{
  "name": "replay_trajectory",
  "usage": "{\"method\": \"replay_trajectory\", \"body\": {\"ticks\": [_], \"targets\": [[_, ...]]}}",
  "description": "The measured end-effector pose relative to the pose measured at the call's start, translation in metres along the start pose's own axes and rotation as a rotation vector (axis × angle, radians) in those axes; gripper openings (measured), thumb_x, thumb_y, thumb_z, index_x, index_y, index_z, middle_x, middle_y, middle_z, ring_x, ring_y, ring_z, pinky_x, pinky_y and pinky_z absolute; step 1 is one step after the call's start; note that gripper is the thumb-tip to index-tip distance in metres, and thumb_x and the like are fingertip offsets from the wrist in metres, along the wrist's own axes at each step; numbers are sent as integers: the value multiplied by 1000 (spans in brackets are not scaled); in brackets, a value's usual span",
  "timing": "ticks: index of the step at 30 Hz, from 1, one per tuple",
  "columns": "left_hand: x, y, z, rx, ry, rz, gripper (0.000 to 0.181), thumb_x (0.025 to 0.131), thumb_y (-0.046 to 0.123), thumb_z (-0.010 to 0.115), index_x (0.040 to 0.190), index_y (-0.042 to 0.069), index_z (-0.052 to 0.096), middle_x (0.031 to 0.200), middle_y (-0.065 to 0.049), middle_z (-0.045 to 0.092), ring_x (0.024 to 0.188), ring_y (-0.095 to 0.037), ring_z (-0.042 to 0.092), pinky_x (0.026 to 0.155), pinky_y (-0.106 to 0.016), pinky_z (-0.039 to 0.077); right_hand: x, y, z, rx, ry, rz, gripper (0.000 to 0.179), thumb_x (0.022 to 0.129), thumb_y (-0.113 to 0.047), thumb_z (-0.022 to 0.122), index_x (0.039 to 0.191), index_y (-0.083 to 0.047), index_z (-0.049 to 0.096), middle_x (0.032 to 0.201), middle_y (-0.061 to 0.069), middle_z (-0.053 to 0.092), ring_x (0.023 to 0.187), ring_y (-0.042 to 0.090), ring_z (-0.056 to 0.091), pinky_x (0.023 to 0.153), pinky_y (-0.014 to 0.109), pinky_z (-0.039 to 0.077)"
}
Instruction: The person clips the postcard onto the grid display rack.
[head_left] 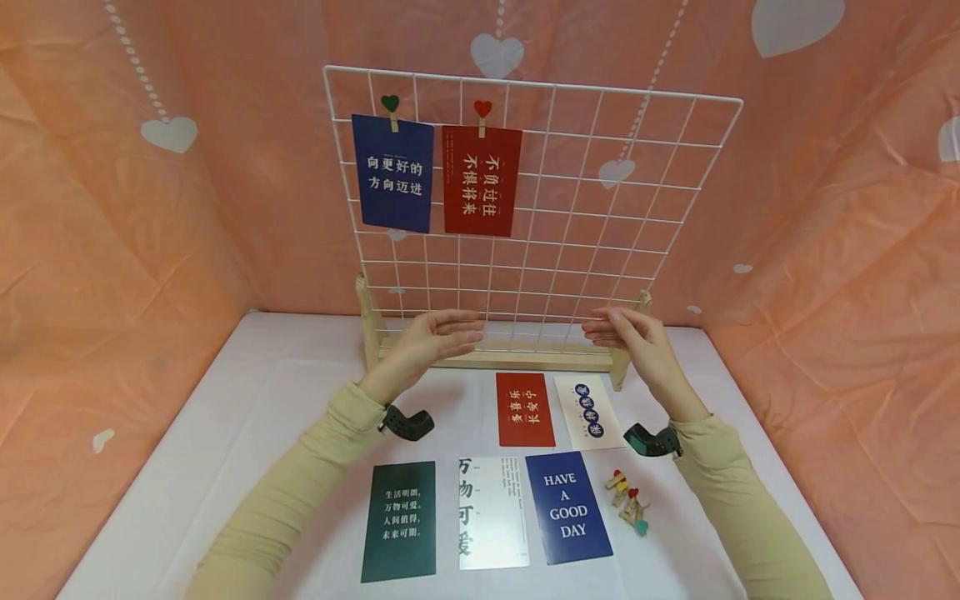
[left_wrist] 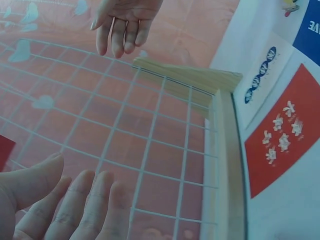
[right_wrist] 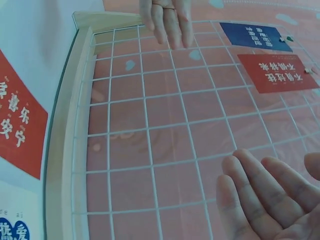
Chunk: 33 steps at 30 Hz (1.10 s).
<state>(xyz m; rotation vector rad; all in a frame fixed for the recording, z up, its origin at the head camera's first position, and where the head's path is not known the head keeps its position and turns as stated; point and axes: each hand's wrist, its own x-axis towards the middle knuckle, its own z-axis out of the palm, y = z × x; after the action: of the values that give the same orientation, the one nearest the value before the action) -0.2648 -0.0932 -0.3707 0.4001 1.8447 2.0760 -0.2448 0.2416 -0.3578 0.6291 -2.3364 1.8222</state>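
My left hand hovers in front of the lower left of a white wire grid, fingers extended and nothing in its grasp. Facing it, my right hand is held up near the grid's lower right, also empty with fingers fairly straight. Clipped to the grid's upper left are a blue card under a green heart clothespin and a red card under a red heart clothespin. Both wrist views show the palms and fingers apart from the grid.
On the white table lie a red card, a cream card, a dark green card, a white card and a blue card. Several small heart clothespins sit at right. A wooden base supports the grid.
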Motion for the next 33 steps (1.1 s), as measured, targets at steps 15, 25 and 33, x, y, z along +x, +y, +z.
{"method": "replay_trajectory", "body": {"ticks": [15, 25, 33], "targets": [[-1, -33, 0, 67, -4, -61, 45, 94, 4, 60, 136, -4, 47, 131, -17, 56, 119, -32, 54, 95, -36, 49, -28, 23, -18, -34, -104, 86, 40, 105, -18, 39, 124, 15, 52, 112, 33, 60, 98, 24, 66, 85, 26, 53], [3, -59, -2, 58, 35, -136, 39, 92, 2, 62, 130, -1, 54, 128, -21, 57, 113, -30, 58, 95, -41, 48, -50, 39, -28, -68, -171, 228, 43, 104, -25, 44, 127, 11, 52, 116, 27, 61, 101, 28, 65, 86, 28, 53], [5, -79, 1, 102, 51, -217, 46, 92, 5, 63, 134, -7, 48, 130, -25, 54, 110, -27, 60, 98, -46, 45, -71, 50, -35, -84, -152, 277, 43, 103, -24, 45, 129, 9, 50, 116, 26, 62, 102, 28, 64, 86, 28, 53]]}}
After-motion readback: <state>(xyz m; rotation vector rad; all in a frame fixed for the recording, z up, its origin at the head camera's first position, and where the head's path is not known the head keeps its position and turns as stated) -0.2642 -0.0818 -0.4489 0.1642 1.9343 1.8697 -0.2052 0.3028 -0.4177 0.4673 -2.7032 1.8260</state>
